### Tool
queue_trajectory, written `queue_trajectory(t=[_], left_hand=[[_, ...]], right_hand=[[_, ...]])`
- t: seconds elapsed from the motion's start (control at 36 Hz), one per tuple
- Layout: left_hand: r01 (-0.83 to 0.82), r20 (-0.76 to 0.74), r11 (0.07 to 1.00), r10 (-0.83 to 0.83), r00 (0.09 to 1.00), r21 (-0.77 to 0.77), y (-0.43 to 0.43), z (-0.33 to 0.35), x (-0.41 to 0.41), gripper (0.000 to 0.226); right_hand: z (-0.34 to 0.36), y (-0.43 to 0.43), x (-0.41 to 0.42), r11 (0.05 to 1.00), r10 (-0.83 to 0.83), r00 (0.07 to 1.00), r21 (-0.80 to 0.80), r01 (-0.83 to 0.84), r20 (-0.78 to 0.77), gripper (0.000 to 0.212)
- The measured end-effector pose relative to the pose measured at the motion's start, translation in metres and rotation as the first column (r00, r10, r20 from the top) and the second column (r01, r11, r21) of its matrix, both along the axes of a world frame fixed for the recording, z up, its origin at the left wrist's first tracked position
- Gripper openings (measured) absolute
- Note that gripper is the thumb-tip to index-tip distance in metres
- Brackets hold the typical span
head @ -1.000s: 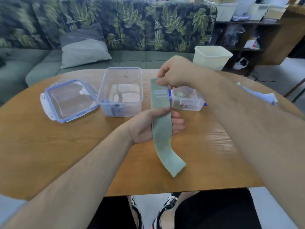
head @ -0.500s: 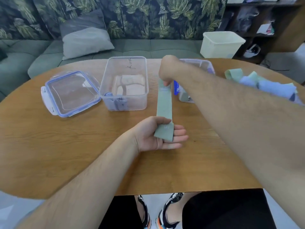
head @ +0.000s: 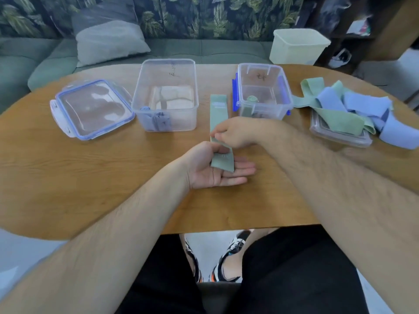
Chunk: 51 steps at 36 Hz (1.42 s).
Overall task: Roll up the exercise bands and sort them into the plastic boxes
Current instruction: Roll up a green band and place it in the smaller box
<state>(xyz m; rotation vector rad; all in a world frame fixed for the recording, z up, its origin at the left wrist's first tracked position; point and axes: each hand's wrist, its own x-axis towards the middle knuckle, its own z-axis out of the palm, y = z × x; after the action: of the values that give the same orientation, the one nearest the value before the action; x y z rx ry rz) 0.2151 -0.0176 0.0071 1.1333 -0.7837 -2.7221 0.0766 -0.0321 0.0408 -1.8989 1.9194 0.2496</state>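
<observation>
Now the band (head: pixel 218 109) lies flat at centre frame, between big box (head: pixel 166 96) and blue-clipped box (head: pixel 263 91), near end across the left hand (head: pixel 217 173), thumb pinning it; right hand (head: pixel 235 132) pinches it just above. Slack pinch, I'd judge, and the roll starts crooked or springs loose.

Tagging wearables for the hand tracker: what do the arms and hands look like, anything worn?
Left forearm and right forearm: bare, hairy, no sleeves in view. Left hand and right hand: no gloves, watch or wristband visible.
</observation>
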Motion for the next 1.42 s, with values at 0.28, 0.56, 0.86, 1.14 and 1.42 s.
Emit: queue_trajectory(t=[0.28,0.56,0.86,1.14,1.42], left_hand=[[0.188,0.072,0.977,-0.181,0.981,-0.099,0.034,-0.003,0.031,0.066],[0.241,0.160,-0.355,0.243,0.957,-0.903,0.029,-0.032,0.067,0.010],[0.337,0.267,-0.426,0.218,0.939,-0.840,0.030,-0.051,0.066,0.011],[0.337,0.278,-0.368,0.205,0.939,-0.867,0.024,-0.049,0.062,0.013],[0.491,0.447,-0.365,0.202,0.871,-0.791,0.010,-0.033,0.050,0.012]], right_hand=[[-0.040,0.032,-0.008,0.963,-0.091,0.966,-0.227,0.147,0.241,0.046],[-0.068,0.121,-0.003,0.752,0.050,0.853,-0.581,0.310,0.520,0.010],[-0.074,0.134,-0.001,0.769,0.121,0.911,-0.617,0.165,0.394,0.014],[-0.074,0.123,0.000,0.762,0.106,0.960,-0.641,0.088,0.258,0.016],[-0.059,0.105,0.000,0.871,0.041,0.971,-0.485,0.080,0.234,0.012]])
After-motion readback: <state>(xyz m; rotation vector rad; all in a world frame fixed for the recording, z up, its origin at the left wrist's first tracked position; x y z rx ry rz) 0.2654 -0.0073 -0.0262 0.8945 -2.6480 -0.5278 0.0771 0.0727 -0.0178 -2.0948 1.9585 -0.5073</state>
